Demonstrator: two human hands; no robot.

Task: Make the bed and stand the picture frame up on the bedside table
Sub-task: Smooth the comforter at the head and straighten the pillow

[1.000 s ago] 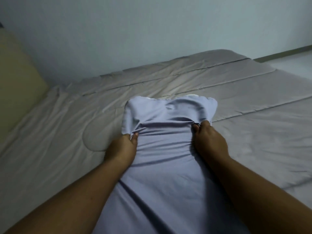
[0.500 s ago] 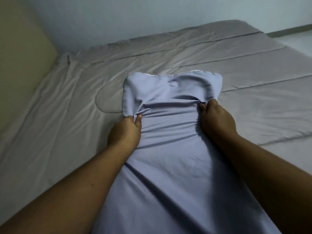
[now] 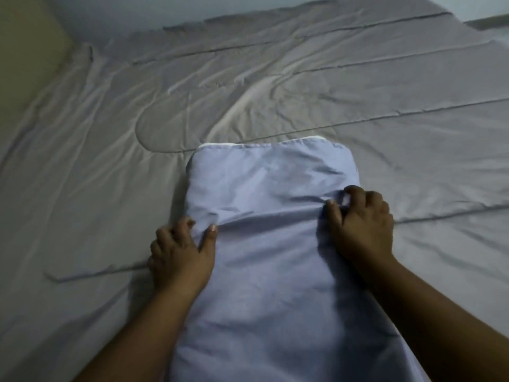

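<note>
pillow (image 3: 270,216) lowered flat onto quilt (image 3: 275,86); left grip (image 3: 181,257), right grip (image 3: 363,224) pinch its cover at sides.

No readable text, label, brand, number or sign showing; pillowcase (image 3: 270,244) and quilt (image 3: 358,86) both appearing plain, unprinted.

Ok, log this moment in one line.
left hand: pinches pillowcase left side | right hand: pinches its right side | pillowcase: lies on grey quilt
</note>
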